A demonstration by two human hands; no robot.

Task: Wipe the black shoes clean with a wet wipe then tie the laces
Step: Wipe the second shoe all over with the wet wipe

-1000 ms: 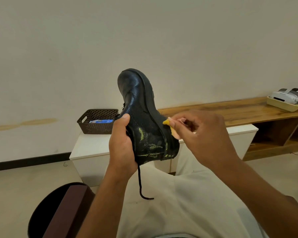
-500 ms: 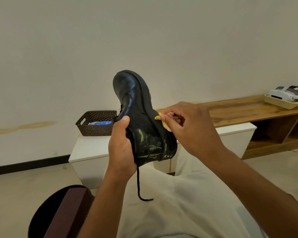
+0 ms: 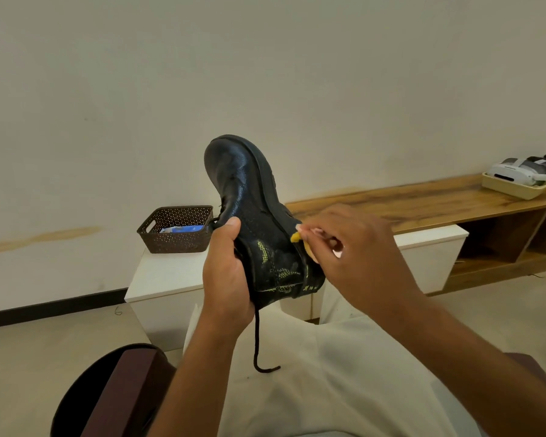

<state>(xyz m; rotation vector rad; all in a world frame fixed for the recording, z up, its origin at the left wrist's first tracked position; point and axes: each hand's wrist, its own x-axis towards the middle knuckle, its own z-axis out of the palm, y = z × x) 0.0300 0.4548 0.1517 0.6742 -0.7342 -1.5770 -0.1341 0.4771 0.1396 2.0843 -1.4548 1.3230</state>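
the left hand [image 3: 226, 275] grips the black shoe [image 3: 259, 225] by its ankle, toe up, above the lap. the right hand [image 3: 356, 257] pinches a yellowed wipe [image 3: 300, 239] against the shoe's sole edge. a loose lace [image 3: 259, 345] hangs onto the pale trousers [image 3: 312, 389].

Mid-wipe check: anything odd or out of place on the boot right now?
Yellow-green smears mark the black boot near its heel end, beside the yellow wipe. One lace hangs loose, untied, onto the lap.
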